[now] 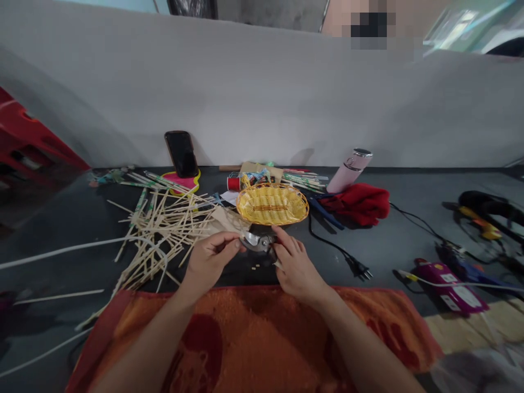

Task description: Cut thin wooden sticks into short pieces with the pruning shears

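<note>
My right hand (297,265) is wrapped around the handles of a pair of pruning shears (257,242), whose curved blade points left. Thumb and fingers of my left hand (213,261) pinch together at the blade's tip; whatever is between them is too small to make out. Just beyond the shears sits a yellow woven oval basket (272,204) with an orange-brown rim. Below the blade a few tiny pale cut bits (255,267) lie on the dark table. A loose heap of thin wooden sticks (164,232) spreads out to the left of my left hand.
A phone (182,154) leans on the grey partition (262,98). Behind the basket is a red thread spool (233,184). To the right are a pink bottle (347,172), red cloth (362,204), black plug (361,269) and purple power strip (450,289). An orange towel (254,338) covers the near edge.
</note>
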Demonstrator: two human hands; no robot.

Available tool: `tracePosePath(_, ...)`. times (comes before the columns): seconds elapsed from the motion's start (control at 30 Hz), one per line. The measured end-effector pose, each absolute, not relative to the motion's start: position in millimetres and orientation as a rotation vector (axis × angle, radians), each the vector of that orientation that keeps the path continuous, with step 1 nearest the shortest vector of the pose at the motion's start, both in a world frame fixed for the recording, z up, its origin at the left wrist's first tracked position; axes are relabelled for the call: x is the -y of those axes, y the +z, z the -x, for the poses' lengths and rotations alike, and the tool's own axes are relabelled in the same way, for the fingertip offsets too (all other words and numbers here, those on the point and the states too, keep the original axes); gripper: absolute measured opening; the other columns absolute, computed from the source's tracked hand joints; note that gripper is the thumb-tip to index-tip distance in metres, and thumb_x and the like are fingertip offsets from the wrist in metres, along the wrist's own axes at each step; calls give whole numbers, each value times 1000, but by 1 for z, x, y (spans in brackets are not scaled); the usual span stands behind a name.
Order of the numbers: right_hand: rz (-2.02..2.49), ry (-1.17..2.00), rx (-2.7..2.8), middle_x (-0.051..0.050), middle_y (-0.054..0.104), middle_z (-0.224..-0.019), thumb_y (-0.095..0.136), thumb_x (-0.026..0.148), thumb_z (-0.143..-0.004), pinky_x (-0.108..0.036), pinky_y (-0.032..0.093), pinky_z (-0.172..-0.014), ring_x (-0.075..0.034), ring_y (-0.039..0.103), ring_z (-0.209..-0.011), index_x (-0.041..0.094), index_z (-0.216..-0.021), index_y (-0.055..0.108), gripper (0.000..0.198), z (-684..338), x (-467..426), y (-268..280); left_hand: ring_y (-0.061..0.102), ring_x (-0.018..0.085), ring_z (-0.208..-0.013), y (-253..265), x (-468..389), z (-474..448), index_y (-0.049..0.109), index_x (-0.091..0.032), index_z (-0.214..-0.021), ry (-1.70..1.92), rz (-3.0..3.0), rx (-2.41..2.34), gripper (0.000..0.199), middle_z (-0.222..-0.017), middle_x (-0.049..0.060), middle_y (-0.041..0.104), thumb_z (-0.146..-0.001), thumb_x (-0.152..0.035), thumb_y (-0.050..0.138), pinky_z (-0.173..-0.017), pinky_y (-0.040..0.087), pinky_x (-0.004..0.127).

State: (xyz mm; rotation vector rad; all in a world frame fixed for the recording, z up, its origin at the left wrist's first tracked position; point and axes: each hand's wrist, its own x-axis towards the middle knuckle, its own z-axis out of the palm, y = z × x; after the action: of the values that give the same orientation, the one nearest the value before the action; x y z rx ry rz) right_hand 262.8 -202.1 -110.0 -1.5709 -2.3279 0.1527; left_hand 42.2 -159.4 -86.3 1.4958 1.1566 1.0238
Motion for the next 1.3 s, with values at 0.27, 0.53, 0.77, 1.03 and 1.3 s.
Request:
tracePosePath(0.27,1564,120,2357,-15,23,-153,47,12,-80,-47,33,-101,-30,36,-126,13,-113,51,33,-261,203,-113,64,14,-78,-83,162,-47,71,-16,-86,955,-1550,-1040,21,-82,2,71,-84,-32,58,-74,49,22)
tracePosePath(0.53,1571,170,2382,-13,22,-154,46,15,-82,-48,36,-97,-30,37,-125,14,-115,50,33,-261,202,-111,62,15,-77,-81,163,-46,69,-16,-82,864,-1642,-1081,22,-80,2,70,-85,-32,55,-73,48,22)
tracePosePath(0.77,1559,225,2372,-12,29,-151,47,11,-79,-46,38,-95,-29,39,-123,16,-112,51,33,-262,202,-109,63,15,-79,-80,163,-45,70,-16,-83,851,-1680,-1093,23,-83,2,72,-86,-34,55,-74,48,22)
tracePosePath(1.03,1495,329,2208,-15,35,-146,53,15,-73,-43,35,-102,-27,37,-129,15,-142,25,75,-264,202,-112,65,17,-83,-83,168,-43,71,-19,-87,865,-1740,-1128,24,-85,2,73,-86,-37,56,-75,49,23)
tracePosePath(1.3,1581,375,2264,-11,46,-136,50,11,-67,-40,37,-101,-25,43,-121,20,-144,27,81,-261,205,-107,65,18,-80,-84,172,-45,71,-19,-82,844,-1833,-1206,31,-82,2,73,-88,-43,53,-69,47,23)
